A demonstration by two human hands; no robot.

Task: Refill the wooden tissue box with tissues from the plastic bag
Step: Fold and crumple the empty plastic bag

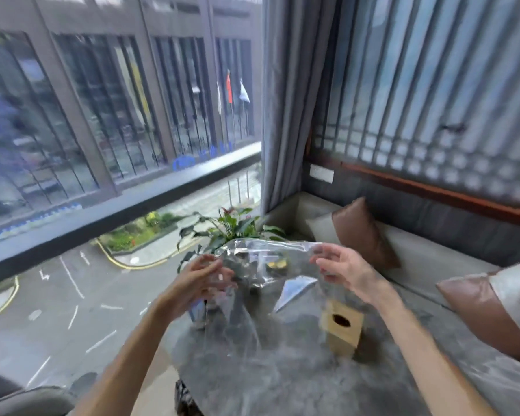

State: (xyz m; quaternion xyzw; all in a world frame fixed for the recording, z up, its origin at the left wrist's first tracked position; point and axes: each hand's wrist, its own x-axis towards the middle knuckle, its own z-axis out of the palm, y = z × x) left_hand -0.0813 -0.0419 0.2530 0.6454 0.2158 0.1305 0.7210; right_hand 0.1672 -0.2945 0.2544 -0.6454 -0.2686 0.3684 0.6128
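A clear plastic bag hangs in the air above the grey marble table, stretched between both hands. My left hand pinches its left edge and my right hand grips its right top edge. Whether tissues lie inside the bag cannot be told through the blur. The wooden tissue box stands on the table below my right hand, with a dark oval opening in its upper face.
A potted green plant stands at the table's far side behind the bag. A sofa with brown cushions runs along the right. A large window fills the left, with a grey curtain beside it.
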